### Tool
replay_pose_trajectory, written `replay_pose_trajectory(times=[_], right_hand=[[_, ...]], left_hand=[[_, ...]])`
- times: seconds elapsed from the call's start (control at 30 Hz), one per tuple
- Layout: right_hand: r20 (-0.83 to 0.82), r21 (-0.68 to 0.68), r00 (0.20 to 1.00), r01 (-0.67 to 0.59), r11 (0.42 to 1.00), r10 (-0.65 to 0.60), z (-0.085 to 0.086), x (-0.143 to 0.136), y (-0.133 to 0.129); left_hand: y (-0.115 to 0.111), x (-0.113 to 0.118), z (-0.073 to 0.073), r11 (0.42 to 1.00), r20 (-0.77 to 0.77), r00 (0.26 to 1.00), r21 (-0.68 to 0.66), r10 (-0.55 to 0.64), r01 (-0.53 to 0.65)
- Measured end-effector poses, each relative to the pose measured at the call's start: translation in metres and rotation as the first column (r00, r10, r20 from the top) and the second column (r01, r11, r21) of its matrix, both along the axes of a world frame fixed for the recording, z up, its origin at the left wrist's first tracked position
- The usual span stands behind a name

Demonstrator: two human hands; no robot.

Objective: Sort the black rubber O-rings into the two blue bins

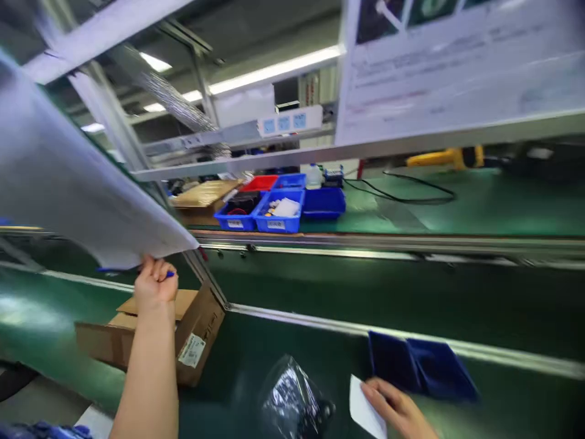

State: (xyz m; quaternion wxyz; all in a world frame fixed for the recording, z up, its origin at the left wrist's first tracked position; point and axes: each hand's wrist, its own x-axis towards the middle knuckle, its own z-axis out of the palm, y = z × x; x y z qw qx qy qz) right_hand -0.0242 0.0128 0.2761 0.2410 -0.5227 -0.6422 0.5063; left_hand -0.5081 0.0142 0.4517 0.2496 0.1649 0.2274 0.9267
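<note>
You face a green workbench (228,372) and raised shelf (507,207), with metal framing (274,162) above. Beyond, a strip light (274,70) glows under what seems a grey ceiling (283,21).

Workshop: green-topped benches (507,207), blue bins (325,213)

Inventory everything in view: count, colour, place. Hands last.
Hanging sheet: one, white, upper left
Printed sheet: one, white, upper right
Ceiling lights: several, white, overhead
Foil tube: one, silver, upper left
Metal frame: one, grey, upper half
Bins: four blue, one red, centre
Bottle: one, clear, behind bins
Tool: one, yellow, right background
Cable: one, black, centre right
Rear carton: one, brown, left of bins
Open carton: one, brown, lower left
Plastic bag: one, clear, bottom centre
Trays: two, dark blue, lower right
Card: one, white, lower right
Work surfaces: several, green, back and front
Slender item: one, blue, lower left
Left hand: one, bare, holding slender item
Right hand: one, bare, holding card
</note>
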Motion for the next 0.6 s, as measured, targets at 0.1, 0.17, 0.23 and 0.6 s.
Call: replay_pose_trajectory(times=[0.1, 0.17, 0.23, 0.6], right_hand=[[-0.254, 0.022, 0.960, -0.116, 0.993, 0.118, -0.006, 0.005, -0.007], [-0.378, 0.024, 0.906, -0.195, 0.981, 0.189, -0.010, 0.010, -0.004], [-0.464, 0.041, 0.852, -0.252, 0.967, 0.241, -0.015, 0.015, 0.002], [-0.460, 0.106, 0.886, 0.112, 0.988, -0.051, -0.123, 0.107, 0.054]], left_hand=[[-0.020, 0.066, -0.078, 0.978, 0.034, 0.995, -0.188, -0.089, 0.094], [-0.034, 0.121, -0.134, 0.940, 0.063, 0.986, -0.297, -0.156, 0.168], [-0.049, 0.178, -0.187, 0.885, 0.098, 0.968, -0.393, -0.229, 0.249], [-0.038, 0.333, -0.353, 0.647, 0.126, 0.892, -0.645, -0.434, 0.406]])
